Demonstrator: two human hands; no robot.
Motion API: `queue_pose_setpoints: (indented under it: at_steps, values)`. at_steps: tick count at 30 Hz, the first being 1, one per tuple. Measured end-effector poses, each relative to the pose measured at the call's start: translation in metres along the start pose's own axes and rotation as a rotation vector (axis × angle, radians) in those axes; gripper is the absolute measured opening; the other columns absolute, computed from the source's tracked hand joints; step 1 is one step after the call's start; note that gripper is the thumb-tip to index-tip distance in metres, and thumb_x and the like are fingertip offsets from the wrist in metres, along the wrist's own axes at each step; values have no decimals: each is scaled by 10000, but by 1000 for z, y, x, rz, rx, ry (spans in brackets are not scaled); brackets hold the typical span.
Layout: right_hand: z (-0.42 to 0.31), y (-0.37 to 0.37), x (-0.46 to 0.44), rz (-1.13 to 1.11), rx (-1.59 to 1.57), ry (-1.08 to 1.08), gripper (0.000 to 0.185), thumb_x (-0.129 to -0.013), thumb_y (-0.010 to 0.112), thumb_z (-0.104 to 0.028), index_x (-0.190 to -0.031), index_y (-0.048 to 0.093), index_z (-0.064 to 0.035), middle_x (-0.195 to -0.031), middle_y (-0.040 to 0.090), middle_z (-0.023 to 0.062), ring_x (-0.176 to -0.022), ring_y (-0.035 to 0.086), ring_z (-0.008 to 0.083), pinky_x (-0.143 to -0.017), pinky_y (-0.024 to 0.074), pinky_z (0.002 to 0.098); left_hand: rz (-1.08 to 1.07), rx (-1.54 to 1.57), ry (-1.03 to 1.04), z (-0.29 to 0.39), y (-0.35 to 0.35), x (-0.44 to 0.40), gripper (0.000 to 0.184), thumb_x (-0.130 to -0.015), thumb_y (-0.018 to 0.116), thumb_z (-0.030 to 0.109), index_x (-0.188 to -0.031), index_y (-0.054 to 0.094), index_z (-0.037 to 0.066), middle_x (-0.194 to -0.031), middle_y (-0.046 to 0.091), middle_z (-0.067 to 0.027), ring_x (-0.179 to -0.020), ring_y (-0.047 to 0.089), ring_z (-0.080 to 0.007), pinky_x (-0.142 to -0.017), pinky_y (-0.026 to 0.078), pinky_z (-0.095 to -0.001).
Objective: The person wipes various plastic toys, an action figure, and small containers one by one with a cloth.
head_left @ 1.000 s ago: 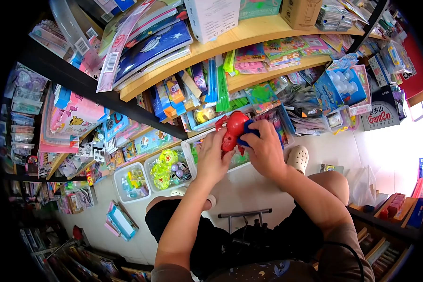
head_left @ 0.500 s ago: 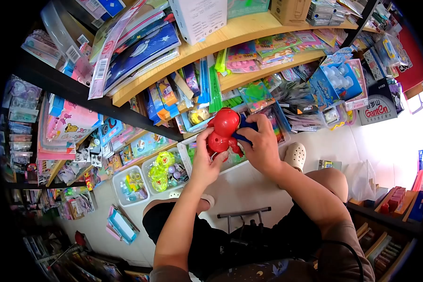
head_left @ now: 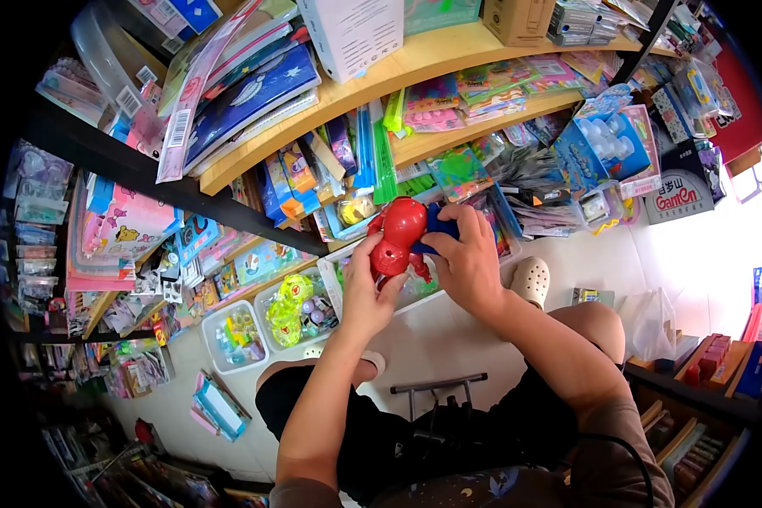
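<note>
Up against the left hand (head_left: 367, 290) | shiny red toy figure (head_left: 402, 224), long way pointing ahead | this nearer grip holds its lower part | right hand (head_left: 472, 264), rightward, grip pinching blue cloth (head_left: 436, 229)

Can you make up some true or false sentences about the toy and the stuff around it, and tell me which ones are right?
1. The left hand holds the red toy. True.
2. The right hand is empty. False: it grips a blue thing.
3. Some yellow-green things lie in a tub. True.
4. The GanTen box is at the picture's left edge. False: it is toward the right.
</note>
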State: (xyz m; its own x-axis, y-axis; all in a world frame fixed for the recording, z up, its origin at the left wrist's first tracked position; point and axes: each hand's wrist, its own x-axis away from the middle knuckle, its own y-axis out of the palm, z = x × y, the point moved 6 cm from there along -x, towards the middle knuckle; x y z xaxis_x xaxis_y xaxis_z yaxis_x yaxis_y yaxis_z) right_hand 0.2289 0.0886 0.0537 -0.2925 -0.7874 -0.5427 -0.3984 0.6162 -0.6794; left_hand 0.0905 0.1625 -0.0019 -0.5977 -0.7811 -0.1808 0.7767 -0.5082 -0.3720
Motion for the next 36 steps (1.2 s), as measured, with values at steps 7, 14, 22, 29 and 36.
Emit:
queue_pose_setpoints:
  at_steps: [7,14,22,29,36]
  values:
    - [-1,2,3,4,-34,-17,158,-613,643,-48,-768,639,-78,-990,512,95,-885,491,279,-714,400,369,-37,-132,16,4,2,0,616,-717,676,11,-1255,379,46,-1164,491,-190,-1035,512,-326,-886,412,-384]
    - [-11,3,5,-63,-93,-40,260,-556,668,27,-796,641,-70,-1003,498,129,-921,505,325,-781,422,404,-91,-483,22,18,-1,-3,645,-719,680,4,-1276,358,53,-1208,458,-200,-1094,488,-309,-920,420,-364]
    - [9,12,1,-10,-89,58,235,-557,665,25,-772,635,-64,-975,499,121,-883,506,312,-742,427,386,-87,334,-57,16,5,3,664,-745,639,-34,-1291,278,74,-1226,438,-137,-1097,490,-242,-932,406,-363]
    - [7,-1,-5,79,-190,87,259,-535,670,39,-770,627,-62,-970,493,130,-878,509,323,-732,432,393,-105,490,-93,7,3,4,688,-751,621,-61,-1300,229,74,-1232,416,-141,-1113,480,-223,-939,406,-341]
    - [-3,-6,-5,16,-144,14,241,-550,670,11,-772,635,-76,-976,500,110,-876,499,301,-715,413,383,-34,379,-179,3,4,3,749,-742,626,-63,-1324,172,63,-1224,439,-177,-1090,508,-241,-929,412,-355]
